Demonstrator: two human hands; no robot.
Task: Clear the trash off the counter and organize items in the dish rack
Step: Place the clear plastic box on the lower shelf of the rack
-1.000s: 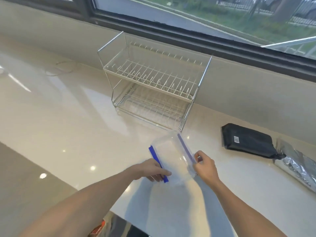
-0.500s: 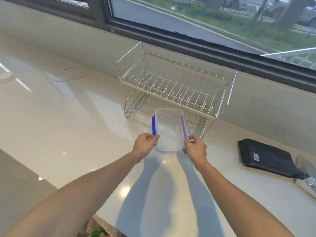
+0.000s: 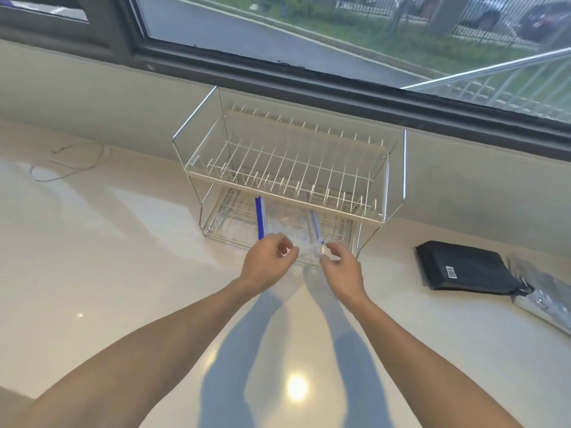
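Hands: the left hand (image 3: 268, 264) and the right hand (image 3: 340, 270) are held side by side just in front of the rack, fingers curled. The fingertips of both lie at the near edge of a clear plastic food container with blue side clips (image 3: 285, 225). Whether that edge is pinched or merely touched cannot be told; the near rim is blurred and partly hidden behind the fingers.

Container: lodged on the lower tier of a two-tier chrome wire dish rack (image 3: 290, 177), lengthwise, far end under the upper tier, near end at the front lip of the rack. One blue clip (image 3: 260, 217) is seen plainly on the left side; the right one is paler through the wires.

Rack: set against the wall below the dark-framed window (image 3: 309, 69). The upper tier is fitted with plate prongs and nothing is seen on it.

Tabletop: a glossy cream tabletop (image 3: 123, 273). To the right, well apart from the rack, a flat black pouch with a white barcode label (image 3: 463, 267) is laid, and touching its right end a crinkled silver foil packet (image 3: 543, 301), judged to be the likely trash. At far left a thin loop of pale cord (image 3: 71, 162) is seen.

Risks, as judged: the container may be left overhanging the front lip and tip out if let go too soon; a push too firm may slide the light rack on the smooth surface; a clip may be snagged on the wires.
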